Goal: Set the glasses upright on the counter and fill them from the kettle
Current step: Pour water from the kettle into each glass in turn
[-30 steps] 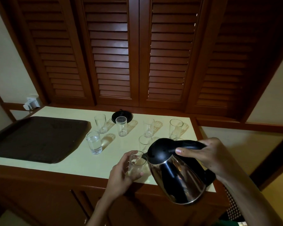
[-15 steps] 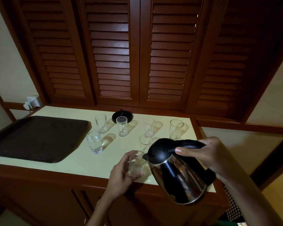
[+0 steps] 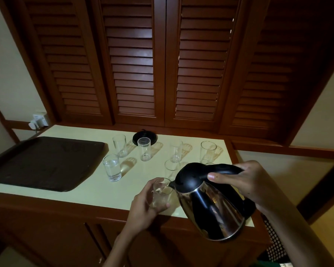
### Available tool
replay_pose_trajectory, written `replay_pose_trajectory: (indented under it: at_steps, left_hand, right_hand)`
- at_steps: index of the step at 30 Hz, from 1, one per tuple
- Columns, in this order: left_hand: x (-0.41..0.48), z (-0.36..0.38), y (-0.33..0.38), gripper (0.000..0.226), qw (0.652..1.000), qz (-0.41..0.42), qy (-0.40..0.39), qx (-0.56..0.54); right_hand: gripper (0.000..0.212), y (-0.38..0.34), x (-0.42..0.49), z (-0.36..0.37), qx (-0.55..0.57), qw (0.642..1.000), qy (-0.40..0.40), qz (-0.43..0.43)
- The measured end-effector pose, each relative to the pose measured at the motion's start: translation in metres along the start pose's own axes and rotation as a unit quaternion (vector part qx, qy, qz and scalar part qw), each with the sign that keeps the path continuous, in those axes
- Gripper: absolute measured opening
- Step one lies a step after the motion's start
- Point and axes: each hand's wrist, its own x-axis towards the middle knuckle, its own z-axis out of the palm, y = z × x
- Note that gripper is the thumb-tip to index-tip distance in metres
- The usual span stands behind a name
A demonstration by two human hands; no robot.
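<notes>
My right hand [image 3: 253, 182] grips the black handle of a steel kettle [image 3: 210, 207], which is tilted left with its spout over a clear glass [image 3: 161, 193]. My left hand [image 3: 145, 205] holds that glass near the front edge of the cream counter [image 3: 96, 187]. Several other clear glasses stand upright behind: one with water [image 3: 112, 167] at the left, two [image 3: 120, 145] [image 3: 144, 149] near the back, one [image 3: 175, 151] in the middle, one [image 3: 207, 152] at the right. Another glass [image 3: 171, 168] is partly hidden behind the kettle lid.
A dark tray [image 3: 42, 162] lies on the counter's left half. The black kettle base [image 3: 145, 136] sits at the back, behind a glass. Wooden louvred doors rise behind the counter. A white plug [image 3: 37, 120] is on the left wall.
The kettle has tipped slightly further toward the glass in my left hand. Both hands stay almost in place.
</notes>
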Motion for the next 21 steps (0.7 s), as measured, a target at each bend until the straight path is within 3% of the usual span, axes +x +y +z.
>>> replay_pose_trajectory:
  at_steps: [10,21]
  left_hand:
    - [-0.0008,0.0002,0.0014,0.071,1.0,0.0,-0.005,0.001]
    - [-0.0034,-0.0018,0.0014,0.07,1.0,-0.003,-0.013,-0.013]
  right_hand:
    - [0.081,0.0008,-0.0003,-0.001,-0.016,1.0,0.004,-0.002]
    - [0.078,0.0018,-0.0001,-0.0007,-0.015,1.0,0.006,-0.006]
